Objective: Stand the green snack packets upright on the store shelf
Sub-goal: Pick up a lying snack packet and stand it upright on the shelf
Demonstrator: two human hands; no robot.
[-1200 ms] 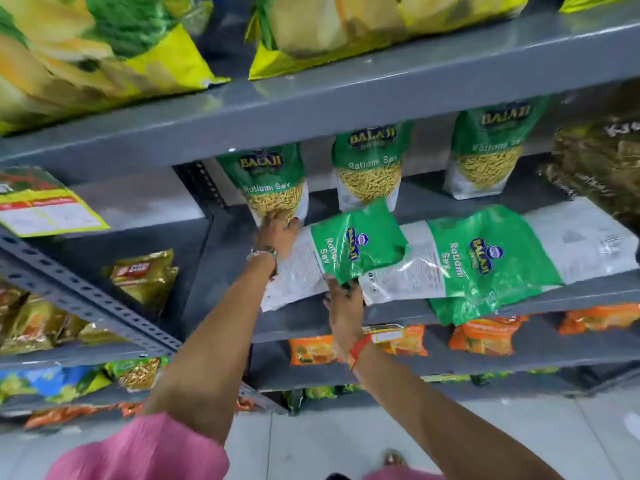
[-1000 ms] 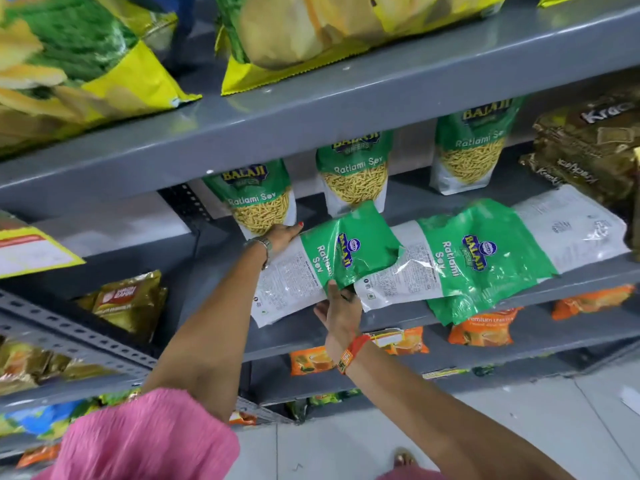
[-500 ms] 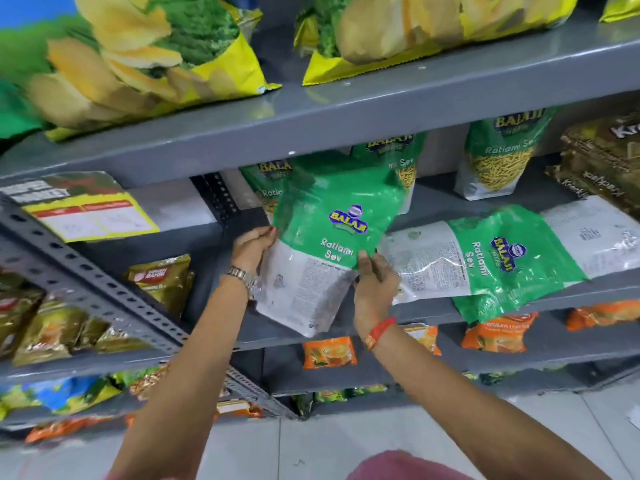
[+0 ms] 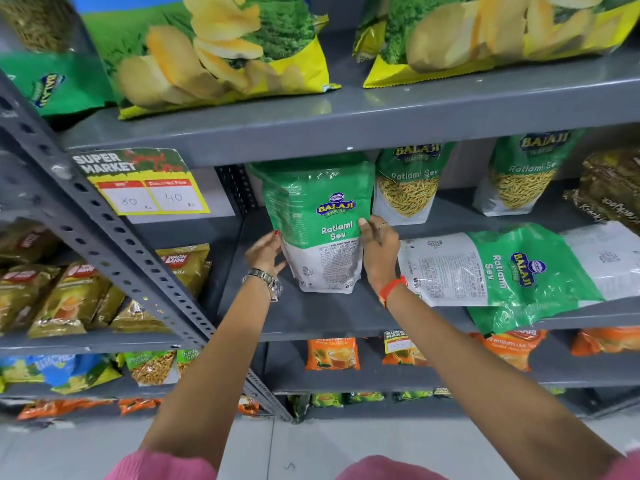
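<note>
**Packet on its base, more lying flat**

Hands bracket one green snack packet (image 4: 320, 223) that stands upright on the grey shelf (image 4: 311, 317), its white base down near the shelf's left end. The left hand (image 4: 265, 252) is spread against the packet's left edge, fingers apart and touching rather than wrapped round it. The right hand (image 4: 379, 251) clamps the right edge, thumb across the printed front.

By my reading the task is partway through. Counted upright: three green packets, namely the held one plus two at the back, a middle packet (image 4: 407, 183) and a right packet (image 4: 523, 173). Counted flat: at least two, a large one lying on its side (image 4: 502, 268) with another crumpled beneath it (image 4: 502, 318) at the shelf's front edge. Those remain to be stood up, and the held packet has yet to be let go.
</note>
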